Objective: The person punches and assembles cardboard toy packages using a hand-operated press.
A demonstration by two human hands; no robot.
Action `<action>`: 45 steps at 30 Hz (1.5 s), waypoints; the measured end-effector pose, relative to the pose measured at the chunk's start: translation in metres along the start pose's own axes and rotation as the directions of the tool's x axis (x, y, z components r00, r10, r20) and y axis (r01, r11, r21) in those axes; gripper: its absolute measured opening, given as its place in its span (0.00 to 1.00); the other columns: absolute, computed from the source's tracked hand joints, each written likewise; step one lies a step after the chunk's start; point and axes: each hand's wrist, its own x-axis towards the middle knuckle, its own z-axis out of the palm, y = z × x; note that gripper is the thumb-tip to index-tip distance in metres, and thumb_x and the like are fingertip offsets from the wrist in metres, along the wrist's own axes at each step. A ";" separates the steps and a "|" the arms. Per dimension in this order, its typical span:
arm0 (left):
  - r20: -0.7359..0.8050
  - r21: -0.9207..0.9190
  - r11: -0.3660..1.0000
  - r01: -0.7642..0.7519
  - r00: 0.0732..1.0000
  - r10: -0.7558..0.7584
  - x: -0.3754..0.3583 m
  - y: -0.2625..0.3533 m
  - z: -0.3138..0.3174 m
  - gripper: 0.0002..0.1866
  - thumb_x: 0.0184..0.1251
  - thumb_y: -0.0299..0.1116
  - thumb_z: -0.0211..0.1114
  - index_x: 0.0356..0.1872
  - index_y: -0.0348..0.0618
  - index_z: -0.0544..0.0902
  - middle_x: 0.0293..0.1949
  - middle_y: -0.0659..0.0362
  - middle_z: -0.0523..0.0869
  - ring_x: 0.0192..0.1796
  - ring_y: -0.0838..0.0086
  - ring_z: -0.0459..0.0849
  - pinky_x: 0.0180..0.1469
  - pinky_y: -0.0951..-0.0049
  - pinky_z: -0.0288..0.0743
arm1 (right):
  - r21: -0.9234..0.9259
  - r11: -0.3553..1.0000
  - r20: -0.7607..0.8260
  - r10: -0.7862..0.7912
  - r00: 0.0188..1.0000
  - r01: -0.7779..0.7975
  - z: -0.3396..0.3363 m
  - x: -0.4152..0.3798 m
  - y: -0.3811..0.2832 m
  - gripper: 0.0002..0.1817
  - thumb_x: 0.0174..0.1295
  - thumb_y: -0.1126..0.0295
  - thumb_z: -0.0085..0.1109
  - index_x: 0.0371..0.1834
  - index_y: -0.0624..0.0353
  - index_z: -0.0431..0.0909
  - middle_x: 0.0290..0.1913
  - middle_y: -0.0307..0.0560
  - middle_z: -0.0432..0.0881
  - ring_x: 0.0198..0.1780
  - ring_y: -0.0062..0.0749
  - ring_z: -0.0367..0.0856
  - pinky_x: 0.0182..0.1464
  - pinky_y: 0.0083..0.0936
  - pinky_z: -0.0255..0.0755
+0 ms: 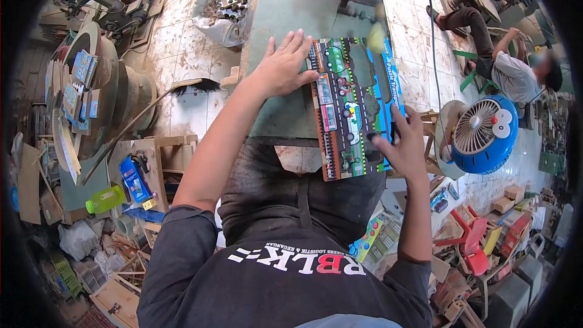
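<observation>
A printed wooden puzzle board with cars, a bus and road lanes lies on the green machine table, its near end jutting past the table edge. Cut-out gaps show along its blue border, which reads "Puzzle Transpo...". My left hand rests flat with fingers spread, the thumb touching the board's left edge. At the right edge my right hand grips the board, thumb on top; some fingers are partly hidden. A blurred dark machine part stands over the table beyond the board.
A white sack of offcuts stands beyond my left hand. A blue fan sits at the right, near a seated person. A brush, a green bottle and stacked printed pieces are at the left.
</observation>
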 end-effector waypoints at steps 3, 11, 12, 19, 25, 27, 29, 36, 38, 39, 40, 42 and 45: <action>0.040 0.050 0.996 0.079 0.996 -0.081 -0.008 0.018 -0.008 0.50 0.82 0.64 0.60 0.88 0.36 0.57 0.89 0.40 0.55 0.92 0.49 0.49 0.89 0.34 0.41 | 0.097 0.989 0.132 -0.126 0.983 0.113 -0.012 -0.022 0.017 0.62 0.47 0.33 0.84 0.83 0.57 0.73 0.87 0.75 0.55 0.85 0.72 0.61 0.81 0.57 0.65; -0.034 -0.017 0.992 0.126 0.991 -0.126 -0.007 0.024 0.004 0.51 0.81 0.64 0.62 0.89 0.37 0.57 0.90 0.44 0.57 0.92 0.49 0.50 0.89 0.33 0.43 | 0.140 0.984 0.190 -0.138 0.972 0.112 -0.002 -0.046 0.005 0.64 0.40 0.60 0.91 0.86 0.54 0.67 0.90 0.75 0.44 0.86 0.80 0.56 0.81 0.58 0.67; -0.003 -0.029 0.993 0.110 0.994 -0.111 -0.005 0.021 0.002 0.51 0.80 0.64 0.62 0.89 0.37 0.56 0.90 0.44 0.56 0.92 0.50 0.49 0.89 0.34 0.42 | 0.107 0.985 0.169 -0.152 0.974 0.136 -0.001 -0.049 -0.003 0.64 0.38 0.57 0.93 0.85 0.56 0.68 0.88 0.79 0.49 0.84 0.81 0.59 0.81 0.59 0.66; 0.169 -0.051 0.999 0.017 0.986 -0.008 0.007 0.001 -0.017 0.50 0.81 0.58 0.65 0.91 0.45 0.53 0.92 0.50 0.50 0.93 0.56 0.44 0.91 0.37 0.36 | 0.089 0.988 -0.040 -0.125 0.991 0.128 0.037 -0.084 -0.048 0.64 0.35 0.53 0.95 0.80 0.61 0.72 0.83 0.85 0.55 0.83 0.81 0.59 0.82 0.64 0.59; 0.235 -0.031 1.000 -0.007 0.972 0.014 0.017 -0.004 -0.027 0.50 0.79 0.53 0.69 0.91 0.47 0.52 0.92 0.53 0.50 0.94 0.59 0.43 0.92 0.38 0.35 | 0.127 0.991 -0.056 -0.044 0.997 0.051 0.052 -0.093 -0.081 0.64 0.32 0.58 0.95 0.79 0.61 0.72 0.84 0.84 0.54 0.85 0.81 0.55 0.82 0.65 0.56; 0.242 -0.034 0.999 -0.021 0.970 0.029 0.021 -0.007 -0.028 0.50 0.79 0.53 0.69 0.92 0.48 0.52 0.92 0.54 0.51 0.94 0.59 0.43 0.91 0.38 0.35 | 0.160 0.986 -0.088 -0.030 0.996 0.044 0.058 -0.096 -0.084 0.60 0.33 0.56 0.95 0.76 0.63 0.77 0.83 0.84 0.54 0.85 0.80 0.55 0.82 0.65 0.55; 0.248 -0.041 0.999 -0.036 0.968 0.045 0.024 -0.010 -0.028 0.50 0.79 0.53 0.69 0.92 0.49 0.51 0.92 0.55 0.51 0.94 0.59 0.43 0.91 0.37 0.35 | 0.175 0.984 -0.116 -0.018 0.993 0.039 0.068 -0.100 -0.090 0.58 0.34 0.55 0.95 0.74 0.63 0.79 0.83 0.84 0.55 0.84 0.80 0.56 0.82 0.65 0.56; 0.335 0.005 0.996 -0.090 0.938 0.083 0.041 -0.010 -0.047 0.52 0.77 0.51 0.71 0.92 0.55 0.50 0.93 0.58 0.51 0.93 0.57 0.43 0.90 0.32 0.36 | 0.183 0.983 -0.178 0.049 0.983 -0.016 0.084 -0.102 -0.137 0.52 0.38 0.53 0.94 0.69 0.63 0.82 0.82 0.80 0.56 0.81 0.77 0.60 0.79 0.61 0.59; 0.359 0.019 0.995 -0.095 0.930 0.082 0.045 -0.009 -0.051 0.52 0.76 0.52 0.71 0.92 0.56 0.50 0.93 0.59 0.51 0.93 0.56 0.43 0.90 0.32 0.36 | 0.212 0.976 -0.195 0.082 0.977 -0.039 0.090 -0.102 -0.148 0.50 0.40 0.54 0.95 0.68 0.62 0.82 0.83 0.75 0.53 0.83 0.73 0.56 0.80 0.56 0.58; 0.367 0.023 0.995 -0.100 0.926 0.084 0.047 -0.009 -0.052 0.52 0.76 0.52 0.71 0.93 0.56 0.51 0.93 0.59 0.51 0.93 0.56 0.43 0.90 0.32 0.36 | 0.214 0.976 -0.195 0.084 0.977 -0.041 0.091 -0.102 -0.147 0.50 0.40 0.54 0.95 0.68 0.62 0.82 0.83 0.75 0.53 0.83 0.73 0.56 0.80 0.56 0.58; 0.375 0.027 0.994 -0.104 0.923 0.086 0.048 -0.008 -0.051 0.52 0.76 0.53 0.71 0.93 0.57 0.51 0.93 0.59 0.51 0.93 0.55 0.43 0.90 0.32 0.36 | 0.208 0.977 -0.197 0.091 0.976 -0.050 0.091 -0.103 -0.145 0.50 0.40 0.52 0.95 0.69 0.61 0.82 0.83 0.76 0.53 0.83 0.73 0.57 0.80 0.58 0.57; 0.362 0.021 0.994 -0.106 0.928 0.091 0.048 -0.010 -0.050 0.52 0.75 0.53 0.72 0.92 0.56 0.51 0.92 0.58 0.51 0.93 0.55 0.44 0.91 0.33 0.36 | 0.204 0.977 -0.199 0.100 0.975 -0.059 0.089 -0.102 -0.141 0.51 0.40 0.49 0.94 0.69 0.60 0.83 0.83 0.76 0.54 0.82 0.73 0.57 0.80 0.60 0.57; 0.318 0.010 0.994 -0.111 0.943 0.102 0.042 -0.017 -0.042 0.52 0.75 0.55 0.71 0.92 0.55 0.52 0.92 0.58 0.52 0.93 0.54 0.44 0.91 0.35 0.37 | 0.119 0.991 -0.168 0.086 0.982 -0.066 0.077 -0.099 -0.123 0.51 0.37 0.45 0.93 0.66 0.59 0.85 0.81 0.81 0.59 0.83 0.77 0.58 0.79 0.72 0.53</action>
